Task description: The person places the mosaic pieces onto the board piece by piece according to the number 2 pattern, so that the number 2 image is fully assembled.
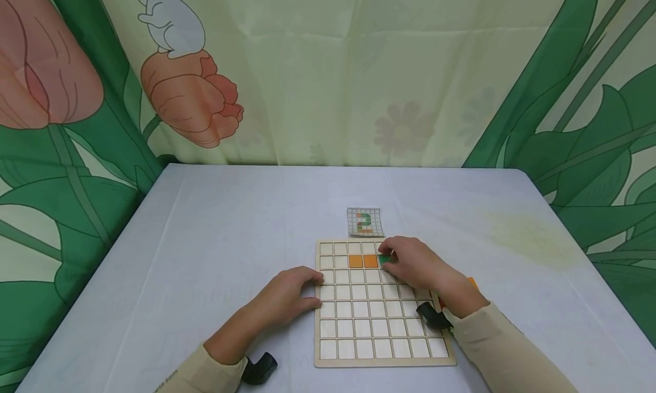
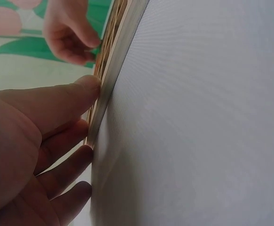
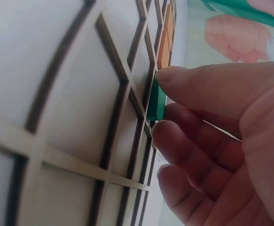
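Observation:
A light wooden grid board [image 1: 384, 363] with white cells lies on the table. Two orange square tiles [image 1: 363, 261] sit side by side in its second row from the far edge. Just right of them is a green tile [image 3: 157, 101], which my right hand [image 1: 417, 262] pinches between thumb and fingers at its cell. My left hand [image 1: 284, 296] touches the board's left edge, thumb and fingers apart and fairly straight. Beyond the board's far edge lies a small card [image 1: 365, 222] printed with a grid and a green and orange figure.
Orange and red pieces [image 1: 472, 282] show partly behind my right wrist, to the right of the board. A black wrist camera [image 1: 260, 369] sits at the left cuff, another [image 1: 433, 316] over the board's right side. Behind the white-covered table [image 1: 246, 211] hangs a printed curtain [image 1: 318, 97].

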A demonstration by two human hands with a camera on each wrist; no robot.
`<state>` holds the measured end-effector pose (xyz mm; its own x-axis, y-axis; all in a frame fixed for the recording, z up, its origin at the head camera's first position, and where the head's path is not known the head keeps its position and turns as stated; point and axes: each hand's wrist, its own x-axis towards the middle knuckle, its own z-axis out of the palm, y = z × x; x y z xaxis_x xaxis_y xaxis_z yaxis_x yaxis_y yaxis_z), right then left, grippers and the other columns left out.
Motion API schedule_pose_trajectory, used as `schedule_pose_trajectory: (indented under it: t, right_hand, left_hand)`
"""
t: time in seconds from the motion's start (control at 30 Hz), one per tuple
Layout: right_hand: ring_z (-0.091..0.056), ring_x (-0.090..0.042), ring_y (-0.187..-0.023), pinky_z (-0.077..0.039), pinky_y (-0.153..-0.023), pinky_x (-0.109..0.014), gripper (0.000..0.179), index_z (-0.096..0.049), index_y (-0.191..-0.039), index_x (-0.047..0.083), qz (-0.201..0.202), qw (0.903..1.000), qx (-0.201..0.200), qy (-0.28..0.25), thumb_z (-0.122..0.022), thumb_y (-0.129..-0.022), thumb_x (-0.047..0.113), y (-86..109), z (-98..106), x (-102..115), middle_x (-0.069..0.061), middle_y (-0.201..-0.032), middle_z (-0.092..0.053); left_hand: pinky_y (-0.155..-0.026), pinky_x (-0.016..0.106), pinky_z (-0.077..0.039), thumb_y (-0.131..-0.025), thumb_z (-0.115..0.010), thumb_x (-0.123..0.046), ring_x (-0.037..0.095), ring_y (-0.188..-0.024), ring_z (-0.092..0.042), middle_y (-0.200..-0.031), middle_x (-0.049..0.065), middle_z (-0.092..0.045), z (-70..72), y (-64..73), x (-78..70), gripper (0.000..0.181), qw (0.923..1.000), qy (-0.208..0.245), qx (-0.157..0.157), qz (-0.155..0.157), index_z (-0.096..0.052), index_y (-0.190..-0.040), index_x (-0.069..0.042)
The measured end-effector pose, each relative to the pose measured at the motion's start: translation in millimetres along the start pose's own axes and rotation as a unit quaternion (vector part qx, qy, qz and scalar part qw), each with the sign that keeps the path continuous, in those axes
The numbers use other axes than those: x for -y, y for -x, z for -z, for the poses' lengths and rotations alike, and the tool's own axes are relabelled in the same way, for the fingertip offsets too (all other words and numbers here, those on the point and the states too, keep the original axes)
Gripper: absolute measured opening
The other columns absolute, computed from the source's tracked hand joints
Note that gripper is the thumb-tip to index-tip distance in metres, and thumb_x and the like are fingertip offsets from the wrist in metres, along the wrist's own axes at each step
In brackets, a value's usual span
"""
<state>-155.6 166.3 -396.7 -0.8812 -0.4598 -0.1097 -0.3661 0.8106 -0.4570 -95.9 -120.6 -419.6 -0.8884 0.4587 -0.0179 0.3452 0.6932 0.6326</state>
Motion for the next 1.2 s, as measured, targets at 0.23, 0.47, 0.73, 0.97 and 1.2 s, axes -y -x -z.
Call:
schedule_pose_trajectory:
  t: [0.23,0.47,0.73,0.97,1.2]
  right_hand:
    - [-0.059,-0.017,-0.086,-0.053,-0.082,-0.041,0.027,-0.066,-0.117,0.001,0.005,0.9999,0.000,-0.010,-0.068,-0.092,0.008,0.6,0,0,-0.005,-0.104,-0.067]
    - [-0.060,-0.018,-0.088,-0.054,-0.082,-0.041,0.028,-0.066,-0.118,0.000,0.019,0.9996,-0.009,-0.017,-0.067,-0.091,0.006,1.9,-1,-1,-0.007,-0.107,-0.067]
    - [-0.061,-0.021,-0.096,-0.053,-0.085,-0.042,0.032,-0.066,-0.120,0.004,-0.005,0.9992,0.010,-0.038,-0.070,-0.090,0.014,8.9,6,-2,-0.004,-0.110,-0.066]
    - [-0.060,-0.023,-0.102,-0.052,-0.087,-0.043,0.035,-0.065,-0.123,0.005,-0.016,0.9981,0.005,-0.060,-0.071,-0.091,0.019,21.4,16,-10,-0.003,-0.116,-0.065]
    - [-0.060,-0.024,-0.101,-0.052,-0.083,-0.043,0.036,-0.064,-0.122,0.004,-0.009,0.9982,-0.014,-0.057,-0.074,-0.091,0.018,34.5,22,-18,-0.006,-0.115,-0.066]
  left_hand:
    - [-0.100,0.044,-0.049,-0.083,-0.082,-0.009,0.024,-0.116,-0.061,-0.115,0.005,-0.068,0.4,0.5,0.2,0.036,1.0000,0.001,0.000,-0.001,-0.067,-0.116,-0.005]
    - [-0.100,0.044,-0.048,-0.084,-0.081,-0.009,0.022,-0.116,-0.060,-0.115,0.002,-0.067,1.2,1.1,0.5,0.035,0.9999,0.011,0.002,0.007,-0.067,-0.115,-0.007]
    - [-0.101,0.044,-0.048,-0.084,-0.081,-0.011,0.022,-0.116,-0.060,-0.115,0.001,-0.067,0.8,1.0,0.4,0.036,0.9999,0.012,0.004,0.008,-0.067,-0.117,-0.007]
    - [-0.100,0.044,-0.048,-0.084,-0.081,-0.009,0.023,-0.117,-0.060,-0.116,0.003,-0.067,1.2,0.9,-0.8,0.035,0.9999,0.009,0.007,0.008,-0.067,-0.116,-0.006]
    - [-0.101,0.045,-0.048,-0.085,-0.081,-0.010,0.023,-0.117,-0.060,-0.117,0.003,-0.067,1.6,1.4,-1.7,0.035,0.9999,0.011,0.007,0.010,-0.067,-0.117,-0.006]
